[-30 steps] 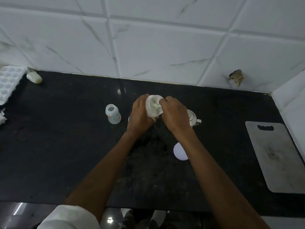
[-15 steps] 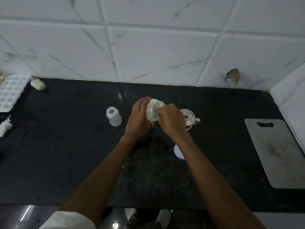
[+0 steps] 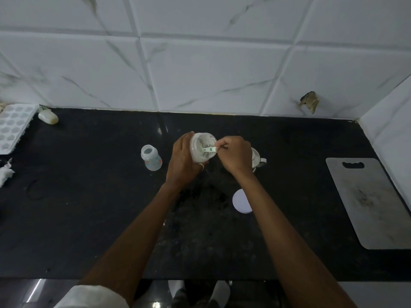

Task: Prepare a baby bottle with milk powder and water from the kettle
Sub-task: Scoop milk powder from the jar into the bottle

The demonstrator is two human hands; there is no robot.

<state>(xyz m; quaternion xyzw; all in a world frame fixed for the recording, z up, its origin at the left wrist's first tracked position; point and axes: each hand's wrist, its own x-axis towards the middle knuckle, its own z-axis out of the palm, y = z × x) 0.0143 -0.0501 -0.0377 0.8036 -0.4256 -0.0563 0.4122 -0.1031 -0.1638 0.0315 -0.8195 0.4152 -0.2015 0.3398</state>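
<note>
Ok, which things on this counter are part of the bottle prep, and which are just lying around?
In use: left hand holding powder jar; right hand holding scoop; baby bottle; kettle; white lid.

Lying about: ice tray, cutting board, crumpled tissue, small pale object.

Wall: big white tiles (image 3: 211,70) with thin gray streaks, behind the hands.
Side wall: more white tile (image 3: 391,130), far right of the hands.
Hole: a small broken spot (image 3: 309,104) in the wall, up and right of the hands.
Counter: black and shiny (image 3: 89,207), under the hands.
Light: dim.
</note>
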